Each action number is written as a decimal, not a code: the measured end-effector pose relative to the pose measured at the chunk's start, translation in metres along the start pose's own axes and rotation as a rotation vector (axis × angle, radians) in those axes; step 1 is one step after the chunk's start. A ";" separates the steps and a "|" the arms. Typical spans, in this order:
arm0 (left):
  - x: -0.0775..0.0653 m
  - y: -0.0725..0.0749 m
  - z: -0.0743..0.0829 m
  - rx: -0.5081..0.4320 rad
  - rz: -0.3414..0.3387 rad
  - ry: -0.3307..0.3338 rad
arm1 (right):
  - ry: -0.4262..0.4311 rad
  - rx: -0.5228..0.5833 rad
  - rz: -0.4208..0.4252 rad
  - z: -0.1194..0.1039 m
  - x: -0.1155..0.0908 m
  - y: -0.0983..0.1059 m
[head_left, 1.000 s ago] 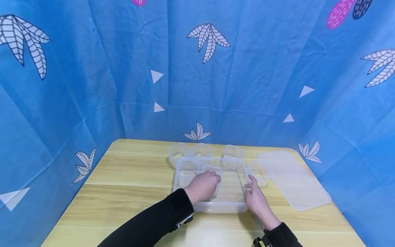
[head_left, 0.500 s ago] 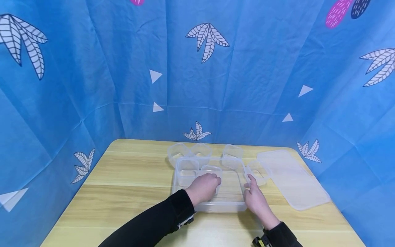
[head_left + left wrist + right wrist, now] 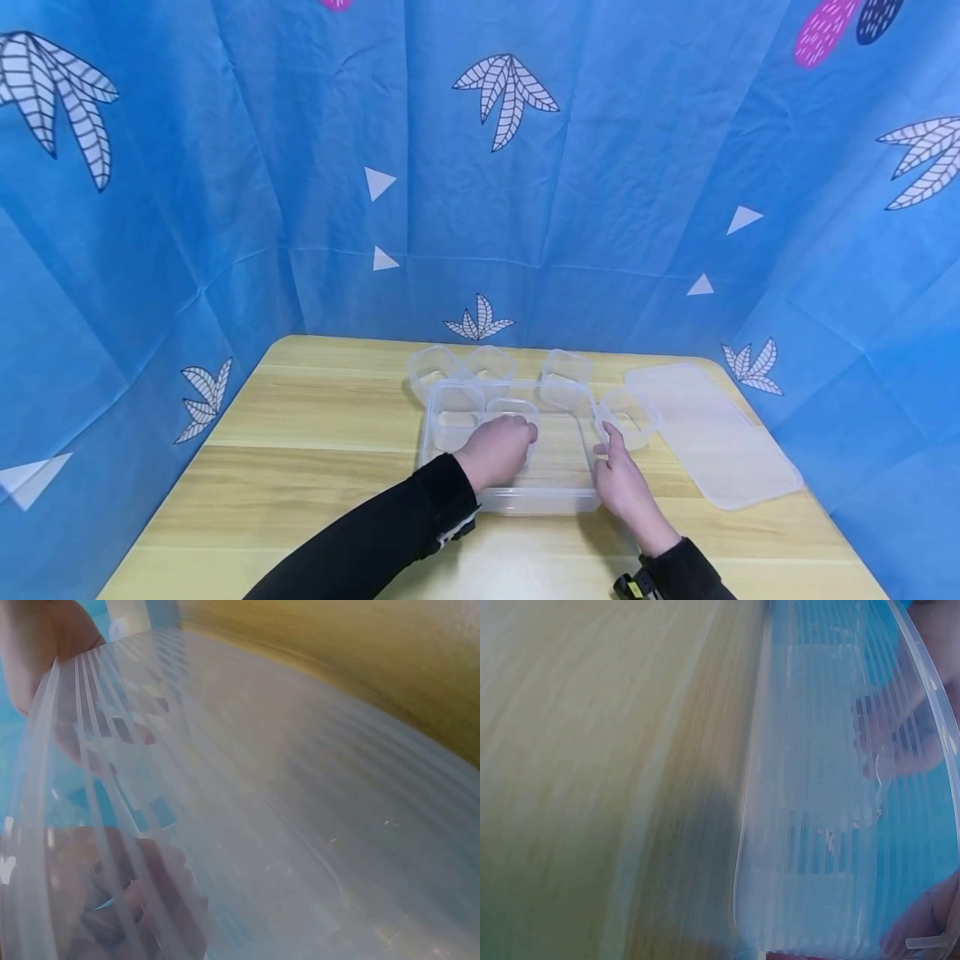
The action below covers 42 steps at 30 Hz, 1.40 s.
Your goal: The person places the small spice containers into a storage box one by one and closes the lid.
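Note:
A large clear plastic food box stands uncovered on the table in the head view. Inside it, my left hand grips a small clear container with curled fingers; the hand covers its near part. Another small container sits beside it in the box's far left corner. At the right wall, my right hand holds the box by its side, thumb stretched along the rim. Both wrist views look through the ribbed clear wall, where fingers show blurred.
Behind the box are several small clear containers, among them one at the far left and one near the middle. Another stands by its right wall. A flat translucent lid lies at the right. Blue patterned cloth surrounds the table.
The small container in my left hand has shifted very slightly, and my left forearm has edged a little to the right. My right hand keeps its place on the box.

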<state>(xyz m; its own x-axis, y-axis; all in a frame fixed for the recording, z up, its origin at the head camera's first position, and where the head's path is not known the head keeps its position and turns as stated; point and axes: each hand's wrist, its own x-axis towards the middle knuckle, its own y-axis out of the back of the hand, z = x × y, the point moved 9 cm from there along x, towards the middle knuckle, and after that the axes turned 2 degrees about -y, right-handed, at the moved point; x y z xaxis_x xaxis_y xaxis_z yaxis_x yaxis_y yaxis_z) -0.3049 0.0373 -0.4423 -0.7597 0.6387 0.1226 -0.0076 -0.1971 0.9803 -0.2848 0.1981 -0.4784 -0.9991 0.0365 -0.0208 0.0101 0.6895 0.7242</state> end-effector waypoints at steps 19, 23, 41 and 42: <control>0.006 0.001 -0.008 -0.025 -0.003 0.047 | -0.016 0.008 -0.010 0.001 0.000 -0.001; 0.007 0.000 -0.009 -0.029 -0.012 0.055 | -0.020 0.010 -0.013 0.001 -0.001 -0.001; 0.012 0.001 -0.014 -0.030 -0.005 0.065 | -0.024 0.012 -0.008 0.002 0.000 -0.001; 0.013 0.001 -0.014 -0.030 -0.005 0.064 | -0.024 0.011 -0.007 0.002 0.000 -0.001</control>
<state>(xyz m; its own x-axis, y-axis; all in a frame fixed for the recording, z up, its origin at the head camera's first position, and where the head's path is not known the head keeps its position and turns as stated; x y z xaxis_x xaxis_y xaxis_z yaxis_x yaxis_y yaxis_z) -0.3236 0.0346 -0.4415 -0.7999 0.5907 0.1063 -0.0303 -0.2166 0.9758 -0.2849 0.1990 -0.4805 -0.9979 0.0485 -0.0424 0.0035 0.6981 0.7160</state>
